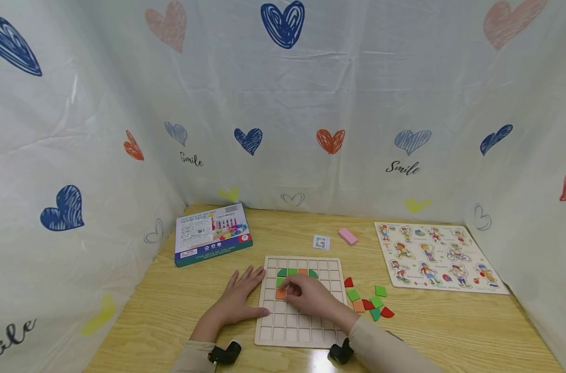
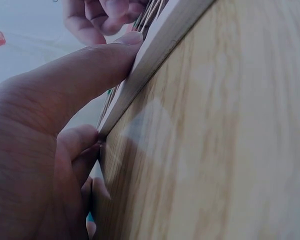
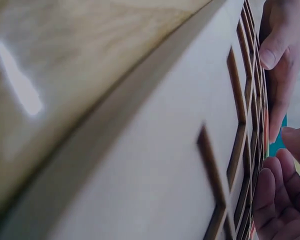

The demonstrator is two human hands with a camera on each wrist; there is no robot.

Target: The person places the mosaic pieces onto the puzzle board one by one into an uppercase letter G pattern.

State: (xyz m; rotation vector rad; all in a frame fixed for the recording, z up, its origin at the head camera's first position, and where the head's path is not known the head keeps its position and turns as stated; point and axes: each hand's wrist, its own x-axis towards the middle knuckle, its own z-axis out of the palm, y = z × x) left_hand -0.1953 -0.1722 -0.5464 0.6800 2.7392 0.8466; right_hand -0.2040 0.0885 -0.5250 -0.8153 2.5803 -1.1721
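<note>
A pale wooden grid board (image 1: 278, 334) lies on the table, with green and orange tiles in its upper cells. My left hand (image 1: 236, 298) is spread at the board's left side, its thumb (image 2: 105, 62) against the rim and its fingers by the upper left edge. Over the board, my right hand (image 1: 308, 295) has bent fingers, with the tips beside an orange square tile (image 1: 280, 293) in the left column. In the right wrist view, the right thumb (image 3: 296, 142) stands apart from the fingers. Whether the right fingertips hold a tile is hidden.
Loose red, green and orange tiles (image 1: 380, 290) lie right of the board. Behind it are a small pattern card (image 1: 322, 242) and a pink block (image 1: 348, 236). A boxed set (image 1: 213, 235) sits back left; a picture board (image 1: 437, 256) lies at the right.
</note>
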